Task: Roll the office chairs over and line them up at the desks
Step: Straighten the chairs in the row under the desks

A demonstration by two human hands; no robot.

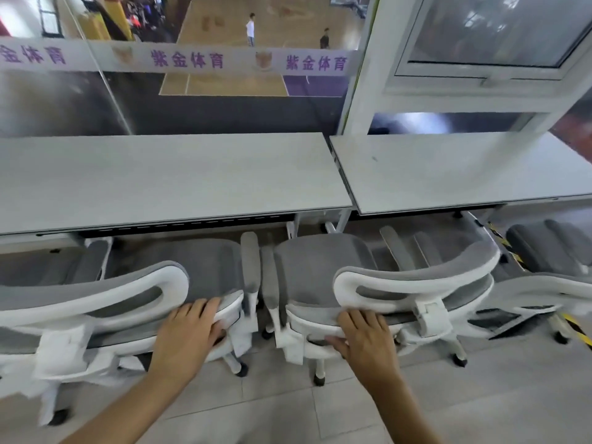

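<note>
Two grey-mesh, white-framed office chairs stand side by side, seats tucked partly under the pale grey desk surface (166, 181): the left chair (134, 283) has the left hand (189, 331) curled over its back rim, the right chair (384, 277) has the right hand (365, 338) gripping likewise. On castors they should roll lightly; the stiff frame is the sensible hold. Purple lettering on the glass band (185, 59) reads 紫金体育.

Chairs (416, 283): grey mesh cloth, glossy white plastic; desks (166, 181) matt.
</note>
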